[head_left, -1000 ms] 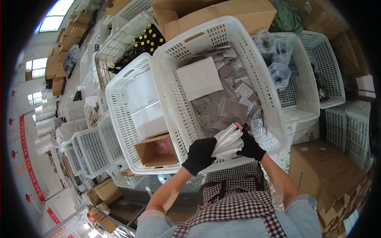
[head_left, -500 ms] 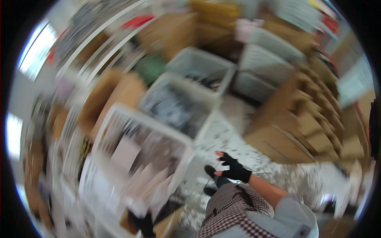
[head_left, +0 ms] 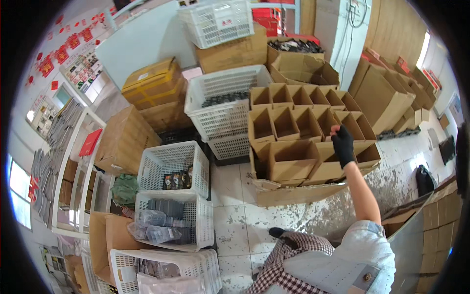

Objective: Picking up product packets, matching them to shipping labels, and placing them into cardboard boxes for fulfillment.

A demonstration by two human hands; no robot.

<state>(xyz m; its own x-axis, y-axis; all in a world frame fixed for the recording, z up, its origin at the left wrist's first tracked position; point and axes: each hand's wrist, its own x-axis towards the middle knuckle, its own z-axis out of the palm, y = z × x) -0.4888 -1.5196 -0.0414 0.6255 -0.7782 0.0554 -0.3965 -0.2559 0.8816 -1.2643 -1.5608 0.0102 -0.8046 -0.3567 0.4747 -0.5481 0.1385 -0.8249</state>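
My right hand, in a black fingerless glove, reaches forward over a large carton packed with rows of small open-topped cardboard boxes. Its fingers are curled closed at the upper edges of these boxes. Whether they pinch an edge or something small is hidden. My left hand is out of view. At the lower left stands a white plastic basket with clear plastic bags in it.
Beyond that basket are a white crate of dark bagged goods and another holding small dark packs. Stacked white crates rise ahead. A white shelf rack lines the left; tall cartons stand far right.
The view has swung right and lifted toward the carton of small boxes. My right hand has gone from spread over the floor to closed above the boxes. My left hand has left view.
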